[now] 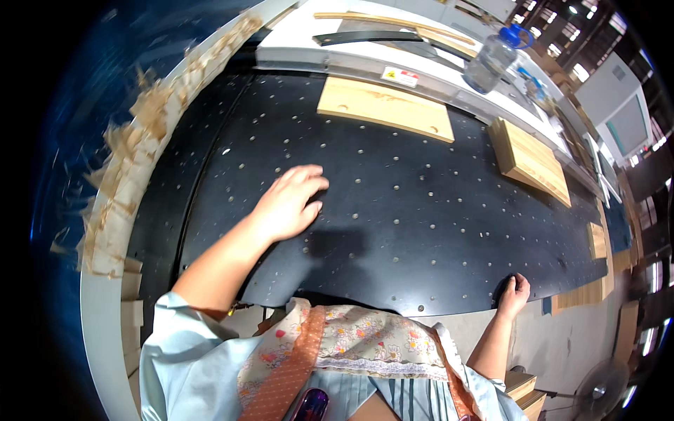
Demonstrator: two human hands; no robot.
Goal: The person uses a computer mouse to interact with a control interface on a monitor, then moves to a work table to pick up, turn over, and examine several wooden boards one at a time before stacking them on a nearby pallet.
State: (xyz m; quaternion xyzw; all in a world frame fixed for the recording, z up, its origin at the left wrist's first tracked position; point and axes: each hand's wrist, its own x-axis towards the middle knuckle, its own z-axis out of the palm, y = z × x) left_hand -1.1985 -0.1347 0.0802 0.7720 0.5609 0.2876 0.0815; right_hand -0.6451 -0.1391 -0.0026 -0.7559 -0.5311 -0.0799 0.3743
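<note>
My left hand (289,203) is over the left half of a black work table (393,231) dotted with small round studs. Its fingers are slightly bent, the thumb stands apart, and it holds nothing. At the table's near right edge is my right hand (514,296), its fingers curled in, with nothing visible in them. Beyond my hands, a flat pale wooden board (386,109) lies along the back rail, a dark notch near one end. Farther right, a stack of wooden boards (532,160) sits against the same rail.
A white side rail (105,238) with ragged tan scraps runs along the left. Behind the table, a white ledge (295,42) carries a black bar (368,37), wood strips and a blue-lidded water bottle (489,62). Wood blocks (597,241) sit at the right; a fan (599,390) stands lower right.
</note>
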